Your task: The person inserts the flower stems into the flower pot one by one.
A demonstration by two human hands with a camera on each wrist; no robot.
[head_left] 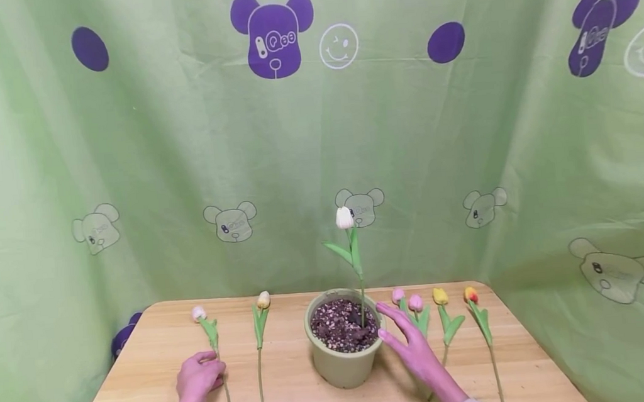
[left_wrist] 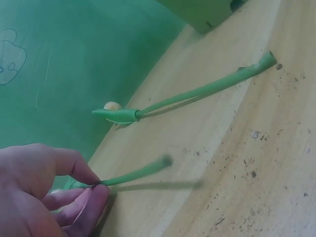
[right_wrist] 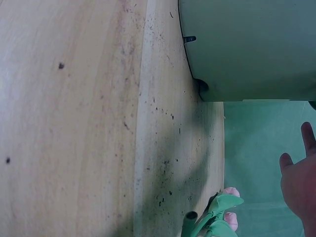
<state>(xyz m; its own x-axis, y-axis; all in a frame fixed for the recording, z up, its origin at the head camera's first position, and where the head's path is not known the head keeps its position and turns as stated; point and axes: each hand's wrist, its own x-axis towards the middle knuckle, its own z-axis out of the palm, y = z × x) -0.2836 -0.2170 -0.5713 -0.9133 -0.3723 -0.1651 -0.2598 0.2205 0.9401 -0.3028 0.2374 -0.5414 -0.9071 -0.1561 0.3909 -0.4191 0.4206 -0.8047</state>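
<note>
My left hand (head_left: 198,375) pinches the green stem of a pale pink artificial tulip (head_left: 210,333) between thumb and forefinger. In the left wrist view the free end of that stem (left_wrist: 143,174) stands a little off the table above its shadow. A green plant pot (head_left: 343,363) holds dark soil (head_left: 340,326) and one upright white tulip (head_left: 344,218). Beside the pot's right rim is my right hand (head_left: 415,348), its fingers extended, the fingertips right at the rim. In the right wrist view part of the right hand (right_wrist: 301,182) shows past the pot wall (right_wrist: 252,49).
A cream tulip (head_left: 263,300) lies between the left hand and the pot. Right of the pot lie pink tulips (head_left: 415,303), a yellow tulip (head_left: 440,296) and a red-yellow tulip (head_left: 471,295). Soil crumbs dot the wooden table (head_left: 291,380). A green printed curtain (head_left: 396,132) surrounds it.
</note>
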